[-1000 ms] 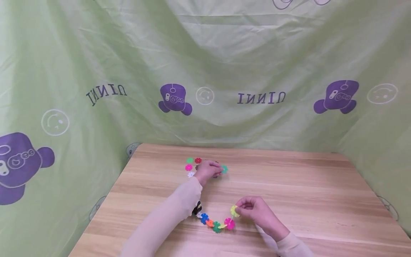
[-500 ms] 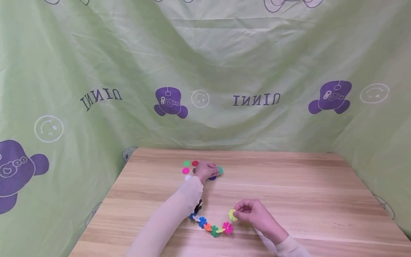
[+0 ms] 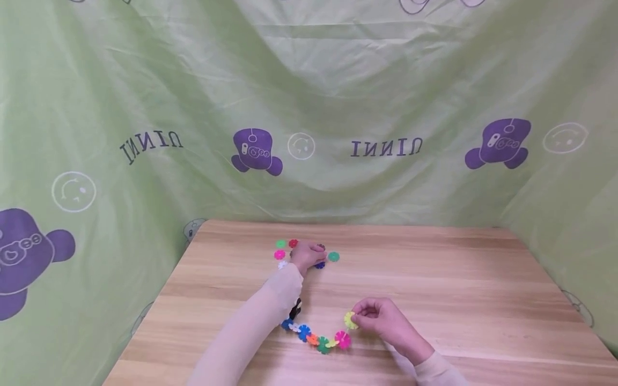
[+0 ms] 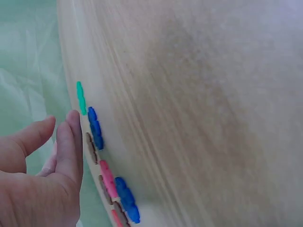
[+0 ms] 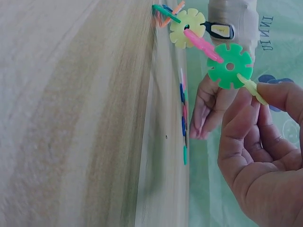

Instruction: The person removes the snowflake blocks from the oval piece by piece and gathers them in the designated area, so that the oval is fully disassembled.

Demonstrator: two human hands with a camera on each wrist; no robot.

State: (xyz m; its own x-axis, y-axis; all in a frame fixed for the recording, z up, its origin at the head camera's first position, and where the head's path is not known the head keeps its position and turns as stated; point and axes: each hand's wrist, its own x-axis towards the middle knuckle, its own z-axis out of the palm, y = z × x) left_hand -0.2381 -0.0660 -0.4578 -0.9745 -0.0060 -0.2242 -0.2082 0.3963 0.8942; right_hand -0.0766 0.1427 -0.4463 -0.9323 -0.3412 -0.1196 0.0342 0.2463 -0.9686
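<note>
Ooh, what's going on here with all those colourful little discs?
A person's right hand pinches a yellow disc at the end of a chain of slotted-together discs. Their left hand is by some loose discs farther back on the table, holding none of them.

Chain of notched discs [image 3: 304,333] in mixed colours, slotted together at their rims and curving across the worktop [image 3: 458,300]. The yellow end disc [image 5: 253,89] is raised, pinched by the right hand [image 3: 393,326]; a green disc [image 5: 230,76] and a pink disc [image 5: 202,44] follow. Beyond the chain, loose discs [image 3: 279,254] lie flat, among them a teal disc [image 3: 333,257], some partly hidden by the left hand [image 3: 307,256].
</note>
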